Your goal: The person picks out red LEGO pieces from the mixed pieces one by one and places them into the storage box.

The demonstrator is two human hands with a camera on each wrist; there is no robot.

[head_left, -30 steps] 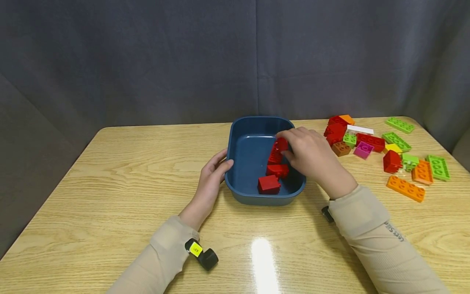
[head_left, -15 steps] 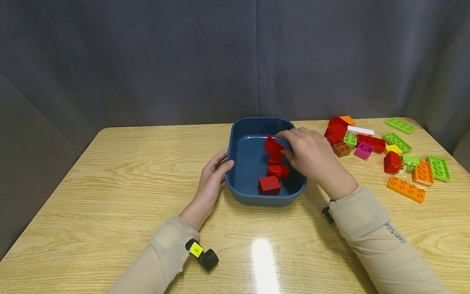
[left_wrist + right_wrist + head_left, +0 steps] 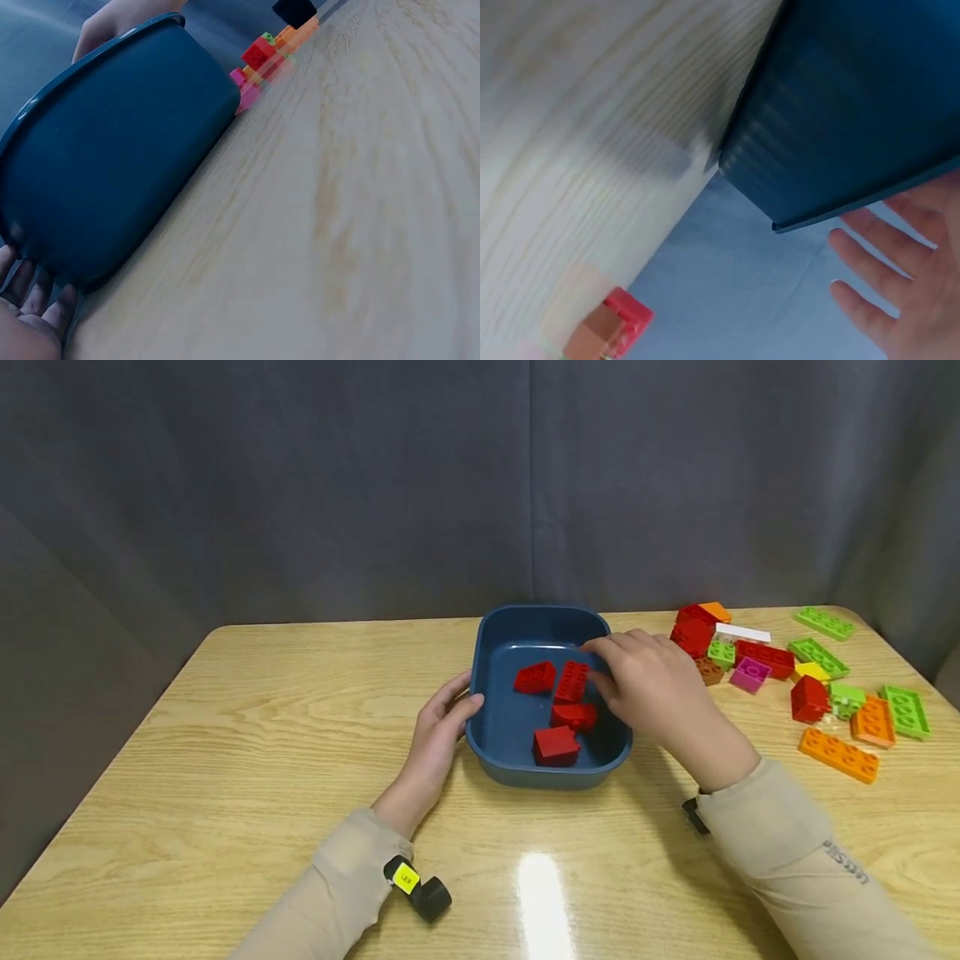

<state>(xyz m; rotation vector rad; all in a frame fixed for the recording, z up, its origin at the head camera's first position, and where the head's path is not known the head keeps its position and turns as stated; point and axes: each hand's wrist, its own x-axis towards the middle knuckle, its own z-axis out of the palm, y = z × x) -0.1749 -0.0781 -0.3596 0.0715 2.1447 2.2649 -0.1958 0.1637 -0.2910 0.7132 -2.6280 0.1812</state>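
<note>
My left hand [image 3: 433, 743] holds the left wall of a blue plastic box [image 3: 551, 778], thumb tip over the rim and fingers along the outside. In the left wrist view several of its fingertips touch the outer wall. Over the right rim reaches my right hand [image 3: 652, 689], fingers loosely spread in the right wrist view, with nothing seen in them. Inside the box lie several red toy bricks: a slanted one [image 3: 535, 677] by itself at the left, a studded long brick [image 3: 572, 681] nearest my right fingertips, a rounded one [image 3: 573, 717] and a blocky one [image 3: 556, 747].
Loose toy bricks lie at the table's right: a red pile [image 3: 692, 637], a white brick [image 3: 742, 634], a magenta brick [image 3: 751, 673], a long orange brick [image 3: 837, 755] and green plates [image 3: 904, 711]. A grey curtain [image 3: 360, 493] hangs behind the wooden table [image 3: 300, 718].
A red brick near my right fingers tipped leftward and now lies apart at the box's left. My right fingers have come off the bricks. The left hand stays at the box.
</note>
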